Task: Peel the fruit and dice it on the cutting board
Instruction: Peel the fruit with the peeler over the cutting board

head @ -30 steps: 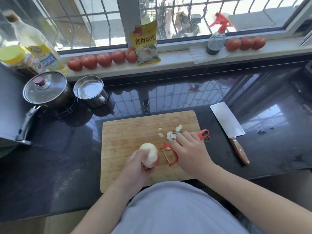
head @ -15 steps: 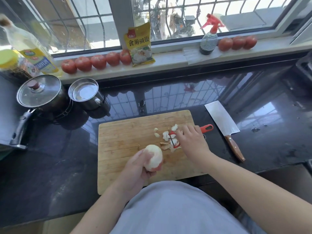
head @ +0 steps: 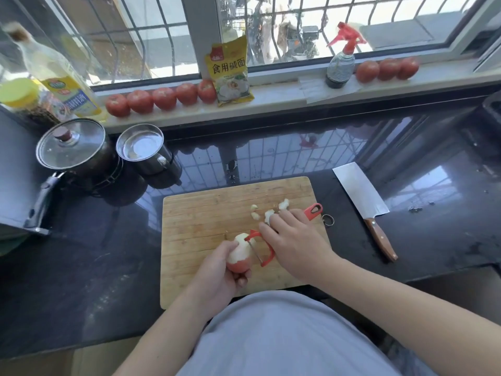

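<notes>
The left hand (head: 217, 278) curls its fingers round the fruit (head: 240, 253), holding it above the cutting board (head: 206, 213) so peel falls there. The right hand (head: 295, 242) grips the peeler (head: 260, 249), blade against the fruit's peeled upper side; red skin remains below.

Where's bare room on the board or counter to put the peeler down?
Free: the left half of the cutting board, and the dark counter between the board's far edge and the window sill. Crowded: the board's right side, with peel scraps, both hands and the fruit; the cleaver lies right of it.
</notes>
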Demonstrator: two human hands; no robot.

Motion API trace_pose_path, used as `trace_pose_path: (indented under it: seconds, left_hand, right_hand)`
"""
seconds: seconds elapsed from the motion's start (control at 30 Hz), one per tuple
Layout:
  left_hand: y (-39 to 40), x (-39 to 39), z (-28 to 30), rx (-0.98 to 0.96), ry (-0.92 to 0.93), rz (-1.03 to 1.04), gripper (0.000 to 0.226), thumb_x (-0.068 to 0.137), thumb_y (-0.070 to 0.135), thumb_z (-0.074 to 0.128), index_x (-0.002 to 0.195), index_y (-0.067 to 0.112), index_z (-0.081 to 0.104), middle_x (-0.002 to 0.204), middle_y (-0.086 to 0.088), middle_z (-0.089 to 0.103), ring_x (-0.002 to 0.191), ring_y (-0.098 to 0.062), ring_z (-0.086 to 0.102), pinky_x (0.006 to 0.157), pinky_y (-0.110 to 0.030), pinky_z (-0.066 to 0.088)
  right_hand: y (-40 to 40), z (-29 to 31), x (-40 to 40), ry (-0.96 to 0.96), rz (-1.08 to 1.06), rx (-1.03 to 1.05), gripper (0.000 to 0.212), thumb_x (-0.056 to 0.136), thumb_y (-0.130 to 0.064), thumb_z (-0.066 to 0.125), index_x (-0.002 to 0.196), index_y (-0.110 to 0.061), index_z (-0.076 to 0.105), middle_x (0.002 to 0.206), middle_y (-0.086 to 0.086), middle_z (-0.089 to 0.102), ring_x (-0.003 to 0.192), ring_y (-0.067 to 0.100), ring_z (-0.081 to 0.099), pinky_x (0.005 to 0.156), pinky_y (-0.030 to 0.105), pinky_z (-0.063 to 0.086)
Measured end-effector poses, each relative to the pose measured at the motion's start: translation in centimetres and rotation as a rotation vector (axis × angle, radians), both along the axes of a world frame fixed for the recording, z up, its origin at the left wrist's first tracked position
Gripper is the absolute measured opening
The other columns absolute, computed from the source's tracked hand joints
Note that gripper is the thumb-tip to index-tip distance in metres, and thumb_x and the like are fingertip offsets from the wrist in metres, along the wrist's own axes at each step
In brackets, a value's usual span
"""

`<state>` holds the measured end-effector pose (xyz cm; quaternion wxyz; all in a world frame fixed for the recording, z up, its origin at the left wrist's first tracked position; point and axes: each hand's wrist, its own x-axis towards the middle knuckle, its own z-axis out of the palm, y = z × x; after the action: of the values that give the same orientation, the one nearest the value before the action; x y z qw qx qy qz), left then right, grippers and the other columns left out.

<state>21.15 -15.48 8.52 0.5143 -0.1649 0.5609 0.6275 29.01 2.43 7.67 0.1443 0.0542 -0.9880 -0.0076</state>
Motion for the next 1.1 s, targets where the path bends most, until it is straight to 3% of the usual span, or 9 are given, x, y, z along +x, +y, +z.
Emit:
trace_pose_path:
  seconds: [0.07,0.17,0.3,0.4,0.53,0.67,0.77,0.97,1.1]
  left_hand:
    - [0.2,0.1,-0.2,-0.039,0.007,0.018,0.026,0.103,0.026,0.047,0.113,0.007,0.061,0.085,-0.015,0.060,0.056,-0.021,0.051,0.047,-0.029,0.034]
    - [0.2,0.4,-0.1,-0.074,0.030,0.026,0.026,0.104,0.023,0.048,0.114,0.004,0.060,0.085,-0.016,0.057,0.054,-0.022,0.049,0.045,-0.028,0.031]
    - [-0.3,0.9,0.5,-0.085,0.062,-0.005,0.025,0.103,0.019,0.051,0.115,0.001,0.063,0.079,-0.010,0.062,0.058,-0.020,0.048,0.044,-0.026,0.033]
    - [-0.7,1.0,0.9,-0.061,0.075,-0.001,0.025,0.102,0.019,0.054,0.118,0.003,0.066,0.089,-0.010,0.061,0.065,-0.018,0.047,0.045,-0.024,0.039]
    - [-1.1,0.7,0.4,-0.088,0.069,0.052,0.029,0.101,0.021,0.055,0.122,0.004,0.065,0.096,-0.012,0.057,0.063,-0.017,0.046,0.049,-0.024,0.036]
    - [-1.3,0.7,0.3,-0.105,0.086,0.089,0.030,0.101,0.021,0.055,0.125,0.006,0.066,0.097,-0.009,0.058,0.066,-0.014,0.046,0.054,-0.023,0.036]
    - [-1.5,0.9,0.6,-0.080,0.092,0.104,0.025,0.101,0.023,0.056,0.116,0.009,0.070,0.088,-0.005,0.059,0.065,-0.014,0.048,0.056,-0.024,0.039]
    - [-1.7,1.0,0.6,-0.035,0.126,0.139,0.024,0.104,0.017,0.054,0.112,0.003,0.071,0.102,-0.016,0.072,0.097,-0.030,0.066,0.090,-0.045,0.060]
    - [-2.4,1.0,0.9,-0.088,0.228,0.087,0.022,0.103,0.013,0.052,0.109,0.009,0.073,0.106,-0.010,0.072,0.093,-0.022,0.066,0.078,-0.036,0.059]
  right_hand:
    - [-1.1,0.4,-0.2,0.021,-0.009,0.059,0.037,0.094,-0.005,0.026,0.093,-0.013,0.062,0.088,0.008,0.057,0.078,0.030,0.050,0.077,0.042,0.043]
    - [-0.6,-0.4,-0.5,-0.024,-0.032,0.093,0.042,0.097,-0.005,0.021,0.096,-0.011,0.063,0.088,0.009,0.059,0.078,0.030,0.052,0.077,0.043,0.045]
    - [2.9,-2.0,-1.4,-0.227,-0.186,0.196,0.028,0.087,-0.005,0.042,0.106,-0.009,0.062,0.092,0.010,0.059,0.085,0.033,0.052,0.079,0.044,0.042]
    - [4.3,-2.1,-1.1,-0.397,-0.273,0.197,0.041,0.080,-0.004,0.047,0.120,-0.009,0.055,0.101,0.009,0.056,0.093,0.032,0.050,0.085,0.043,0.040]
    - [3.9,-2.0,-0.5,-0.456,-0.246,0.122,0.056,0.080,-0.006,0.057,0.136,-0.009,0.050,0.114,0.009,0.058,0.104,0.033,0.052,0.090,0.043,0.041]
    - [2.6,-1.1,-0.3,-0.239,-0.097,0.006,0.036,0.088,-0.011,0.046,0.123,-0.011,0.056,0.104,0.005,0.061,0.095,0.030,0.053,0.082,0.042,0.042]
    - [0.7,0.1,0.1,-0.086,0.076,0.049,0.031,0.086,-0.010,0.047,0.112,-0.010,0.062,0.101,0.008,0.059,0.090,0.031,0.051,0.080,0.042,0.040]
    - [-0.9,1.1,-0.5,-0.100,0.136,0.106,0.022,0.087,-0.006,0.040,0.096,-0.012,0.059,0.096,0.010,0.057,0.088,0.032,0.052,0.083,0.044,0.044]
    - [2.4,-0.4,-2.0,-0.265,-0.051,0.221,0.025,0.074,-0.005,0.059,0.099,-0.011,0.061,0.089,0.007,0.055,0.085,0.031,0.050,0.078,0.042,0.039]
